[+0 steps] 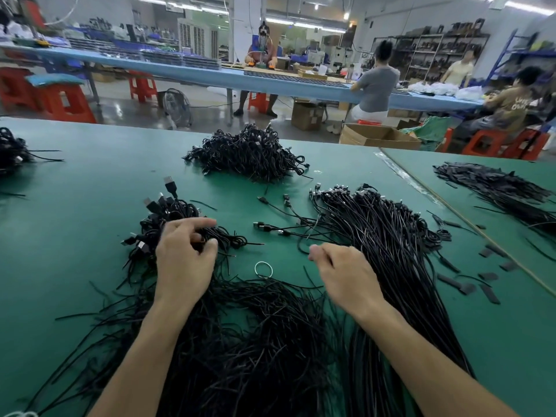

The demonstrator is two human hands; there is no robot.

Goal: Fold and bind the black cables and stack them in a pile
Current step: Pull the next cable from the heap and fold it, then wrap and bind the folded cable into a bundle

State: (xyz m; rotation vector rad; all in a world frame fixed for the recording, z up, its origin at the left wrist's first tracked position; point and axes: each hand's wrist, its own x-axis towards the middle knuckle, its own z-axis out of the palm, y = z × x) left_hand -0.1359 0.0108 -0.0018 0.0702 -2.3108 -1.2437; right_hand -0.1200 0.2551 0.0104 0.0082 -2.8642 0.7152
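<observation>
Left hand: The left hand [183, 260] is reaching over the bundle [162, 218] at the left. Its fingers [204, 221] are curling into the strands and the thumb is closing toward them, so it looks to be gripping a few cables there.
Right hand: The right hand [346, 275] is hovering low over the tabletop [75, 191], just beside the sheaf [388, 236]. Its fingers are tucked in and the thumb is lying against the forefinger.
Where the cables are lying: There is a loose heap [240, 341] between the forearms, with the straight sheaf fanning away on the right. The bundle is sitting under the left hand with its plugs [170, 183] sticking up. A tangled pile [249, 155], probably the finished ones, is resting farther back.
Band: One rubber band [264, 269] is lying flat on the tabletop between the two hands, touching neither.
Handling: These look thin, light and limp, yet springy enough to be pushing back out of a fold. The plugs are the only stiff parts. A good hold is likely just behind the gathered plugs, with the other hand pinching the doubled middle where a band would be going on. Loose ends are likely to be snagging their neighbours.
Hard to make out: The right hand is blurring, and whether it is pinching anything cannot be told. The left palm is hiding how many strands are being taken. The heap is running off the bottom edge. The strips [496, 188] at far right are too small to name.
</observation>
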